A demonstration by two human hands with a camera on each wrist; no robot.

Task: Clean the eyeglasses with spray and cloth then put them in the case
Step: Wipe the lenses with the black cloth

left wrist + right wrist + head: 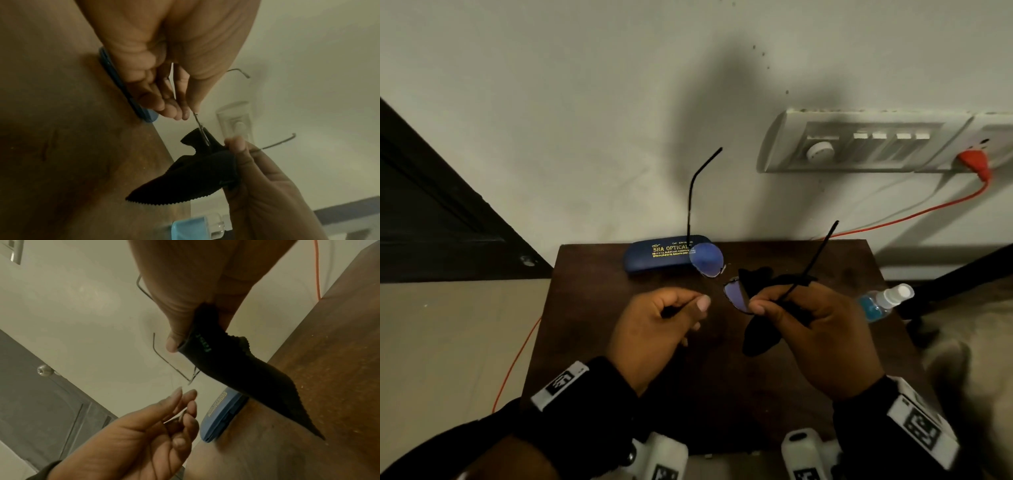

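— Right hand point(808, 322) first: what does it hold?

— It pinches the black cloth point(760, 329) round one lens of the eyeglasses point(726, 274), thumb in front, fingers behind. The glasses hang in the air above the table point(774, 394), temples open and pointing up towards the wall.

— And the left hand point(654, 325)?

— Its fingers are curled, thumb against forefinger. The left wrist view suggests it pinches the frame's thin rim, though that is hard to be sure of.

— How should the wiping go?

— I'd steady the frame near the bridge, rub each lens lightly on both faces and avoid bending the temples.

— Where are the other things?

— The blue case point(664, 255) lies closed at the table's far edge, just behind the glasses. The spray bottle point(883, 301) lies at the table's right edge.
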